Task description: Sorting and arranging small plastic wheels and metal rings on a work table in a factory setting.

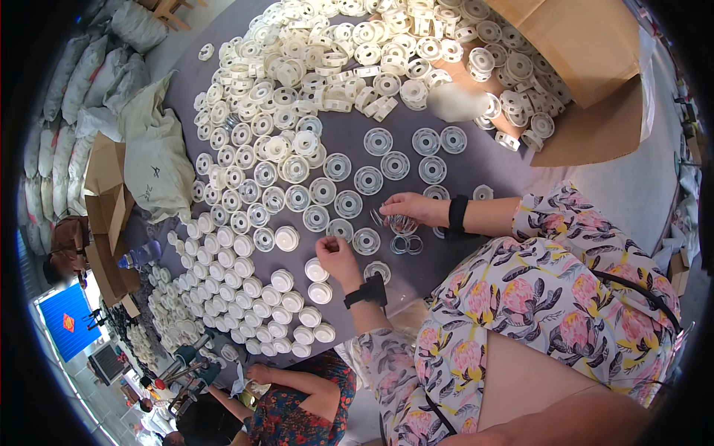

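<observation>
White caps (242, 267) are crowded toward the table's (491, 163) near-left edge; outermost ones could be knocked off by a forearm. Left hand (338, 260): fingers curled beside a white wheel (341, 229); whether anything is pinched cannot be told. Loose rings (406, 244) are seen toward the near edge, easily brushed off. Right hand (409, 209): fingers closed round bunched metal rings (402, 224); several could be spilled if grip is slackened.
</observation>
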The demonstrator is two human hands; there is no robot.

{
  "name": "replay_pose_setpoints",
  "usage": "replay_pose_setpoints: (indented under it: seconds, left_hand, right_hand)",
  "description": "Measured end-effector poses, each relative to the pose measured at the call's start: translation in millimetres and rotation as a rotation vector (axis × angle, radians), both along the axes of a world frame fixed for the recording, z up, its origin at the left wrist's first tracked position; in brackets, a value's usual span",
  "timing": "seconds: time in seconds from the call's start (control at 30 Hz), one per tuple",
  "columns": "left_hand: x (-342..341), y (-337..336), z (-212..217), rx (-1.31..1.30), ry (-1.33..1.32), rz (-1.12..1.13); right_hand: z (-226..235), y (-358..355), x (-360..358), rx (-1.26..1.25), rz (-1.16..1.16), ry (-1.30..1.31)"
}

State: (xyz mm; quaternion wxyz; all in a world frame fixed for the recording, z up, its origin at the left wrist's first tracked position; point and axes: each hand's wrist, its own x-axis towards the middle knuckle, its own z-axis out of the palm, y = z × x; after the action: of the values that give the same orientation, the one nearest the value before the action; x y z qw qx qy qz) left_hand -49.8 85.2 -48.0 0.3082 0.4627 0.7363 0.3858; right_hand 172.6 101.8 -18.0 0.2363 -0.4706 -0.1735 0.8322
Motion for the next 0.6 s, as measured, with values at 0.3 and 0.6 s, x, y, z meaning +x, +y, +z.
replay_pose_setpoints:
  seconds: [0.3,0.6]
  left_hand:
    - [17,-1,22,0.186,0.504,-0.084]
    - [1,-12,9,0.064,0.584,-0.220]
  right_hand:
    - [-11,-6,2,-0.007,-0.011,-0.002]
    - [-10,-8,2,-0.010,-0.013,0.004]
